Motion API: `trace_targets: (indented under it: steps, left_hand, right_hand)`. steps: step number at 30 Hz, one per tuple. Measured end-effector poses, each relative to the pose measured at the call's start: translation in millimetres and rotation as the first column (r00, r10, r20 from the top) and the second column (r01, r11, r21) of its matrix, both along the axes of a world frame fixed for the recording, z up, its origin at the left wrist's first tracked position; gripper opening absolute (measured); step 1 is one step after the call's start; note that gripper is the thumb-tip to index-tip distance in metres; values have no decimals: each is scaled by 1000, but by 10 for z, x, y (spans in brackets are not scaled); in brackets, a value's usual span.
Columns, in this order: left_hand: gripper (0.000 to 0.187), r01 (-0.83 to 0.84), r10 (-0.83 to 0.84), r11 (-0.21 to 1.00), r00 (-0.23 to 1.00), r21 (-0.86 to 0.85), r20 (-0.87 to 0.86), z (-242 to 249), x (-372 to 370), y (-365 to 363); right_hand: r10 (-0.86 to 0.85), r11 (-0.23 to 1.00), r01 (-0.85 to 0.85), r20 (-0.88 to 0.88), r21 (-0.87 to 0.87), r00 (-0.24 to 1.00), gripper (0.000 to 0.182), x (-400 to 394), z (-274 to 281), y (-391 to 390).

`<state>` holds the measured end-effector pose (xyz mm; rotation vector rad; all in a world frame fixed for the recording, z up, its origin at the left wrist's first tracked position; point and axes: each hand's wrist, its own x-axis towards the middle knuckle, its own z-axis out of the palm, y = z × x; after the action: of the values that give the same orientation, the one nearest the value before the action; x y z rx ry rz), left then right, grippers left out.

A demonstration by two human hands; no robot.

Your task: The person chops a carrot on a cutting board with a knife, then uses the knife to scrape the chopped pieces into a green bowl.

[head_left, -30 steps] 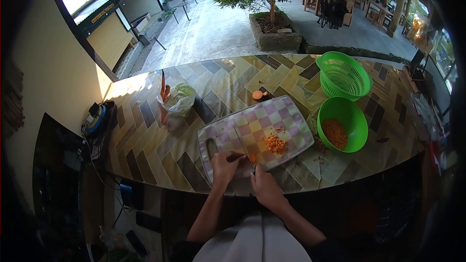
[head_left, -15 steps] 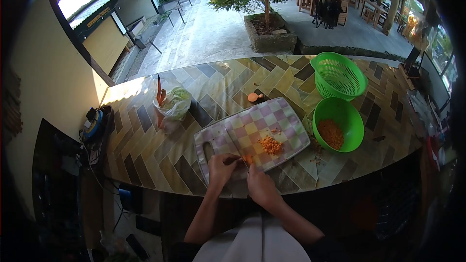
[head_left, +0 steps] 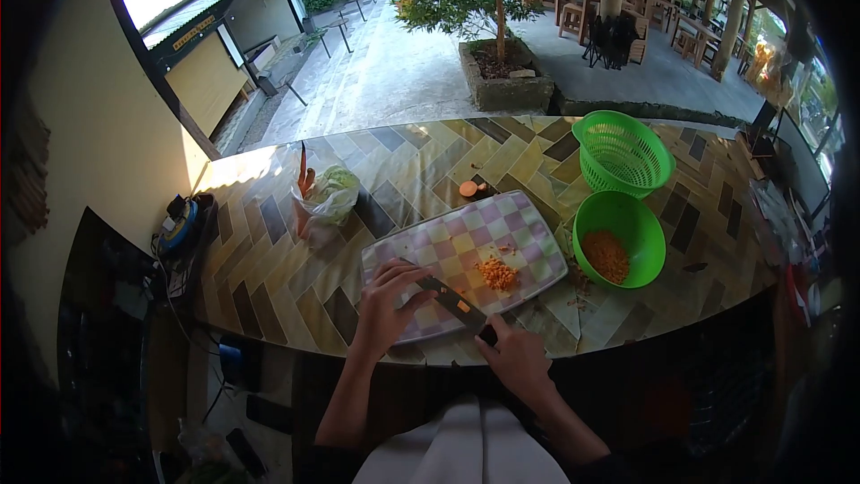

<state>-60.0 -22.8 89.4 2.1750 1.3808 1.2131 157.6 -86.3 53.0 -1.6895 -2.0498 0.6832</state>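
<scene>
My right hand point(head_left: 520, 360) is closed around the dark handle of a knife point(head_left: 456, 303), whose blade points up and left over the cutting board. Small orange carrot pieces cling to the blade's flat side. At the tip end, my left hand point(head_left: 385, 303) has its fingers stretched out and thumb apart, next to or touching the blade; contact is hard to make out. The checkered cutting board point(head_left: 448, 246) lies beneath, tilted on the table. A small heap of diced carrot point(head_left: 495, 274) sits on its right part.
A green bowl point(head_left: 653, 245) with chopped carrot stands right of the board, and a green colander point(head_left: 624, 139) behind it. Beyond the board lies a carrot piece point(head_left: 468, 188). A plastic bag with pale green vegetable point(head_left: 333, 195) and carrots sits at the left on the patterned table point(head_left: 260, 282).
The knife blade has turned flat side up into view, with carrot bits on it. My left hand has opened from a pinch and shifted left; my right hand has moved right and down.
</scene>
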Motion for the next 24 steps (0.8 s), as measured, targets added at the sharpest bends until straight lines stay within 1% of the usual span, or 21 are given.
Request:
trace_targets:
  steps: [1,2,5,8,9,11,12,14,15,17,18,20,21,23,24]
  left_hand:
    - [34,189,-190,981,981,-44,-27,59,44,54]
    - [34,370,-375,925,926,-91,-45,101,83,88]
    - [28,543,-579,813,791,-209,-197,-23,150,260]
    - [19,568,-661,705,744,-425,-102,-68,162,384]
    - [17,562,-652,695,756,-450,-63,-84,163,399]
    - [13,550,-627,670,779,-499,16,-105,154,402]
    - [13,512,-588,702,809,-495,4,-98,147,396]
    - [13,435,-506,760,862,-484,-20,-80,136,395]
    - [14,412,-446,824,895,-388,2,-26,129,377]
    - [15,331,-324,924,944,-190,67,117,91,326]
    - [16,323,-318,932,946,-165,58,124,41,319]
    - [17,307,-304,945,952,-116,42,116,-43,286]
    - [16,344,-343,928,939,-143,32,62,-50,277]
    - [14,416,-422,887,906,-199,15,-137,-74,303]
    - [14,409,-426,881,905,-237,-22,-236,-82,328]
  right_hand:
    - [12,1000,-12,21,16,1000,31,8,9,-20]
    - [22,999,-24,44,34,999,31,18,18,-34]
    - [52,994,-60,81,94,995,31,45,51,-65]
    - [79,986,-90,83,143,993,31,71,44,-107]
    - [87,983,-99,80,157,993,31,77,39,-121]
    - [88,988,-98,86,120,992,32,71,53,-155]
    - [90,990,-99,89,102,992,32,70,63,-172]
    - [57,998,-58,41,19,998,31,97,103,-211]
    - [40,999,-39,18,-24,999,30,110,111,-228]
    - [-38,999,31,-166,-40,985,32,183,32,-246]
    - [-75,997,64,-254,-53,964,33,230,-24,-249]
    - [-147,989,150,-337,-15,930,33,312,-168,-228]
    - [-180,981,194,-379,-2,908,34,349,-196,-224]
    - [-233,972,224,-388,-69,892,32,430,-121,-206]
    - [-262,965,241,-391,-102,882,31,464,-89,-197]
